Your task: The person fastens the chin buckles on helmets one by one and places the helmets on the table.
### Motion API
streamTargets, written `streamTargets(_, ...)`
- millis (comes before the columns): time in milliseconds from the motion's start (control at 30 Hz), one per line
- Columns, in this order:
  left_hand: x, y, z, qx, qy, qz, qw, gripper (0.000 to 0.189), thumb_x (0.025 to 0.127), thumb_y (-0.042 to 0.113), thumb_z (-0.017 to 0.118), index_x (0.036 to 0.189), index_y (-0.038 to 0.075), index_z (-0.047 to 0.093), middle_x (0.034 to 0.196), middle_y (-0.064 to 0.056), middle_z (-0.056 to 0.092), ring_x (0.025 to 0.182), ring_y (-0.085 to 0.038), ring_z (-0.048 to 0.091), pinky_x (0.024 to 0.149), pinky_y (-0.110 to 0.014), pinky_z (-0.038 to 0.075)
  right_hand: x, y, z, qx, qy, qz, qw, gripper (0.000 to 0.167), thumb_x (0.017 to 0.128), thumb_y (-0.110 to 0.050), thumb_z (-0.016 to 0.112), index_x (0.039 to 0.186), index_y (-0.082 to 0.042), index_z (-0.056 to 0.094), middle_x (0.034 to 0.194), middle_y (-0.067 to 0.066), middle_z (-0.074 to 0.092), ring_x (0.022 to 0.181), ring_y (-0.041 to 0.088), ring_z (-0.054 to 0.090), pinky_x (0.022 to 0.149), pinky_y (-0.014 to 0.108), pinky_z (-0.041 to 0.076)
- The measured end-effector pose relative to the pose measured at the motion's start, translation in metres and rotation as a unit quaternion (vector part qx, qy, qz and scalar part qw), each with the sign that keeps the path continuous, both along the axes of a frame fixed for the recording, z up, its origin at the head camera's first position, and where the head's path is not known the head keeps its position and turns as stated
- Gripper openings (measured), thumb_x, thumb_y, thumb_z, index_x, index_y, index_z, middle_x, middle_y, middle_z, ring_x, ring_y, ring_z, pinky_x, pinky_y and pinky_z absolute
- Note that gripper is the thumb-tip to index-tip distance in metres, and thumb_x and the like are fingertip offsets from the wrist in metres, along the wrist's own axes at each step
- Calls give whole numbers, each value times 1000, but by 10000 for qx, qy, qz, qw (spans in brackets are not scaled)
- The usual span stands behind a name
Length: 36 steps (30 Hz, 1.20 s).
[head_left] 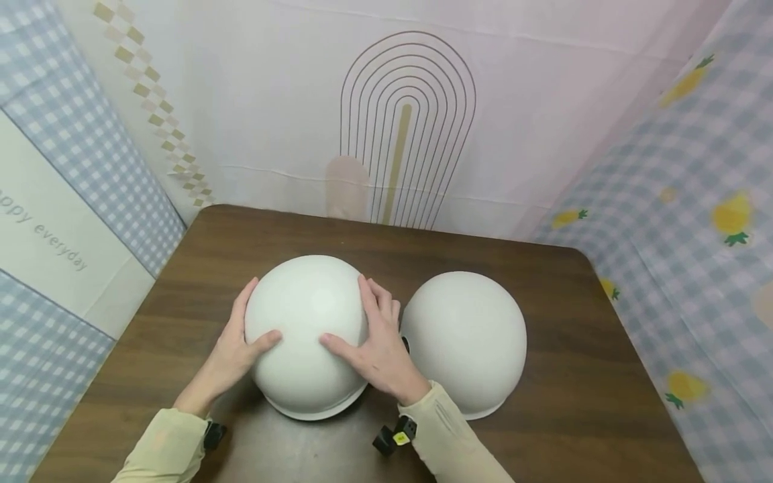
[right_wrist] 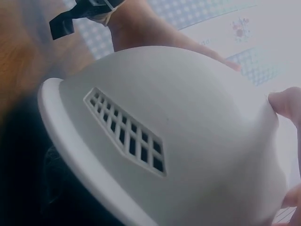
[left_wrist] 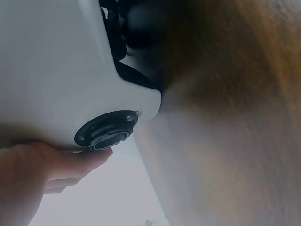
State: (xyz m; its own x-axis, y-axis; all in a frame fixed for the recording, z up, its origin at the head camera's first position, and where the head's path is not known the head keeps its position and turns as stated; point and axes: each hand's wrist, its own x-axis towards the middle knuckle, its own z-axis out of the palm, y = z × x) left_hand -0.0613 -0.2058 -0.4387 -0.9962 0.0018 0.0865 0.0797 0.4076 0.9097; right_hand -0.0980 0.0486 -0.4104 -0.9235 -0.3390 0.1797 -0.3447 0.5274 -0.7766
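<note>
A white domed helmet (head_left: 304, 315) sits dome up between both hands, its rim low over the table. My left hand (head_left: 232, 349) holds its left side, thumb on the near face of the dome. Opposite it, my right hand (head_left: 380, 345) grips the right side, fingers toward the back and thumb in front. In the left wrist view a round black fitting (left_wrist: 107, 131) shows on the shell beside the left fingers (left_wrist: 77, 167), with dark straps inside the rim. The right wrist view shows a slatted vent (right_wrist: 129, 134) above the rim.
A second white helmet (head_left: 465, 342) rests dome up just right of the right hand. Both are at a brown wooden table (head_left: 574, 376). A patterned cloth (head_left: 272, 100) hangs behind it, with checked cloth (head_left: 682, 241) along the right side.
</note>
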Motion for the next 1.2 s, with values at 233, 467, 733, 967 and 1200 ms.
streamTargets(233, 3, 1, 5, -158, 23, 230, 9996, 94, 87, 28, 69, 158, 23, 8, 154, -19, 18, 128, -46, 36, 94, -68, 35, -3, 4, 3, -326, 206, 92, 9992, 92, 79, -60, 71, 154, -30, 28, 152, -5, 26, 132, 15, 23, 97, 56, 38)
streamTargets(467, 2, -2, 15, -534, 272, 210, 9980, 94, 87, 30, 70, 158, 27, 8, 153, -19, 18, 129, -44, 33, 94, -70, 33, -4, 5, 5, -523, 250, 173, 9982, 85, 79, -60, 71, 150, -32, 35, 151, -11, 28, 133, 12, 24, 99, 55, 37)
streamTargets(733, 2, 5, 29, -1178, 340, 66, 9924, 95, 85, 39, 74, 157, 33, 13, 159, -13, 10, 134, -48, 29, 92, -73, 33, -5, 4, 8, -671, 439, 166, 9966, 82, 77, -57, 75, 146, -30, 41, 148, -10, 31, 133, 12, 26, 100, 54, 37)
streamTargets(967, 3, 8, 31, -1206, 218, 103, 9924, 105, 81, 43, 77, 157, 31, 5, 159, -12, 8, 131, -45, 32, 93, -71, 34, -5, 2, 11, -811, 687, 199, 9941, 80, 75, -48, 81, 143, -27, 46, 146, -3, 33, 133, 16, 26, 98, 52, 39)
streamTargets(1200, 0, 0, 26, -963, 473, 113, 9942, 94, 85, 32, 75, 157, 33, 14, 156, -18, 14, 132, -49, 30, 92, -74, 31, -8, 6, 15, -827, 741, 407, 9930, 81, 75, -46, 81, 146, -28, 44, 151, -1, 29, 136, 17, 24, 97, 57, 38)
